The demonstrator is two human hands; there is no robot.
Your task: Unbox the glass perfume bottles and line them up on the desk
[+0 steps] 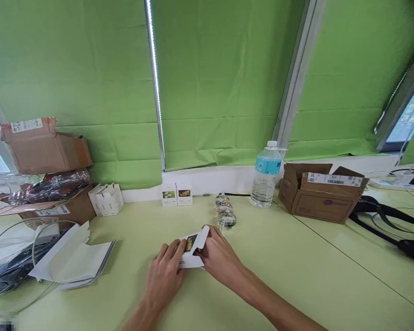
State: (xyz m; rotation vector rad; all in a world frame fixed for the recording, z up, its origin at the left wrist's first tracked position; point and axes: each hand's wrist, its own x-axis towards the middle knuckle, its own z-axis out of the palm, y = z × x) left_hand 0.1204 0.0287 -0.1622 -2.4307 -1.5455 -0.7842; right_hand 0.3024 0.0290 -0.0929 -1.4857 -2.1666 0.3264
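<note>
A small white carton point(191, 261) with a dark picture of yellow flowers on its face lies on its side on the table in front of me. My left hand point(166, 271) grips its left end, fingers curled over the top. At the right end an open flap stands up, and my right hand point(218, 255) is closed there with its fingertips at the dark opening. What those fingertips hold is hidden by the hand and the flap. Just beyond stands a row of small clear glass jars point(225, 214) with silvery lids. Two similar white cartons point(176, 194) stand upright against the wall.
Left are stacked cardboard boxes point(48, 149), folded white cartons point(106, 200), torn white packaging point(77, 259) and a plastic bag with cables point(10, 262). A large water bottle point(265, 177), an open cardboard box point(322, 195) and black straps point(388, 220) are on the right.
</note>
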